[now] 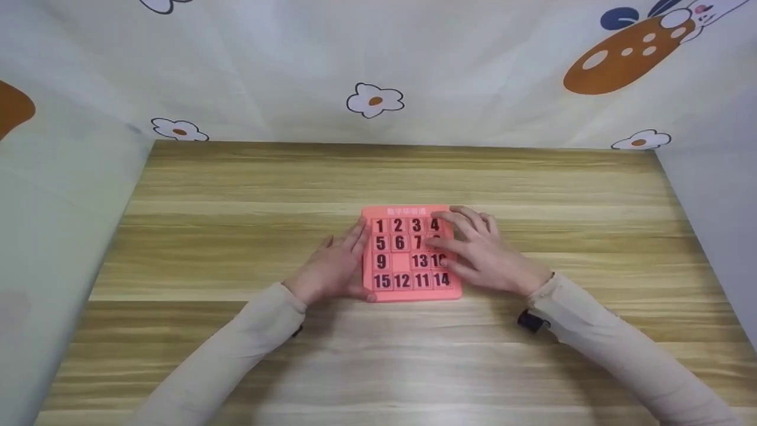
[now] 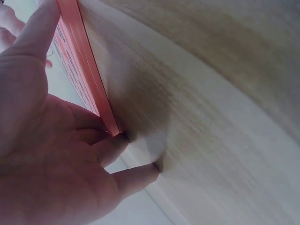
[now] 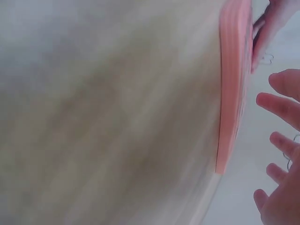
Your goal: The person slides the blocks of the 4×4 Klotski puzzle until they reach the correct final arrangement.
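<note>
A pink number slide puzzle lies flat on the wooden table, its tiles marked with black numbers. A vacant slot shows between the 9 tile and the 13 tile. My left hand holds the puzzle along its left side, thumb at the near corner and fingers at the upper edge; in the left wrist view some fingertips rest on the table. Over the puzzle's right side, my right hand spreads loosely bent fingers, covering part of the tiles there. The right wrist view shows those fingers apart, pinching nothing.
The wood-grain table extends around the puzzle on every side. A pale curtain with flower and carrot prints stands behind it, and light panels flank it. A dark wrist device sits under the right cuff.
</note>
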A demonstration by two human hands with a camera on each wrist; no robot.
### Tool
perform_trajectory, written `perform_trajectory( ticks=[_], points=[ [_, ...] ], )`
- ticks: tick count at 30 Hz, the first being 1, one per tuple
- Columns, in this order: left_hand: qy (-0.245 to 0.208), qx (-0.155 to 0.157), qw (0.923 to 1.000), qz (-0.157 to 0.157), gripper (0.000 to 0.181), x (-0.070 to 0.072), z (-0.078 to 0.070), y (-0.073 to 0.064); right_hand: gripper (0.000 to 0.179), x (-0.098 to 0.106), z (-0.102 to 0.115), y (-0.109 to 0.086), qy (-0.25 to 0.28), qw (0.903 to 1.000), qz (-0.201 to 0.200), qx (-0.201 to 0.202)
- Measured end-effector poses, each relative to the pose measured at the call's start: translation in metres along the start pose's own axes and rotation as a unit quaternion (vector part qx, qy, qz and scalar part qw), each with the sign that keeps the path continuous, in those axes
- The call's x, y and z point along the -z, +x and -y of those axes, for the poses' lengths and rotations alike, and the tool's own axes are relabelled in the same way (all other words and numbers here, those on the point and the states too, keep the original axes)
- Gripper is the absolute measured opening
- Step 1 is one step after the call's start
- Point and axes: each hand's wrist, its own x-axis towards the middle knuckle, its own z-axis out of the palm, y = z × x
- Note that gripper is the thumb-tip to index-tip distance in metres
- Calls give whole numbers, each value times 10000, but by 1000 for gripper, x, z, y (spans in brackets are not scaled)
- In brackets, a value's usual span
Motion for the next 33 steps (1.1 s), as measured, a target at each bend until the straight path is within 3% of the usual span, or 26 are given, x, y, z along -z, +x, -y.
perform_trajectory(
  ticks=[4, 12, 25, 33],
  points=[
    [-2, 28, 10000, 2, 125, 0, 1, 0, 38, -2, 5, 1, 23, 9999, 112, 108],
    [-177, -64, 9997, -123, 126, -1, 0, -1, 23, -2, 9, 6, 66, 9989, -108, 447],
    [-125, 20, 9999, -37, 127, -1, 0, 0, 27, -1, 8, 3, 52, 9986, -4, 529],
    [-134, 57, 9999, -7, 127, 0, 0, -1, 26, 1, 5, -1, 157, 9989, -156, 406]
  ],
)
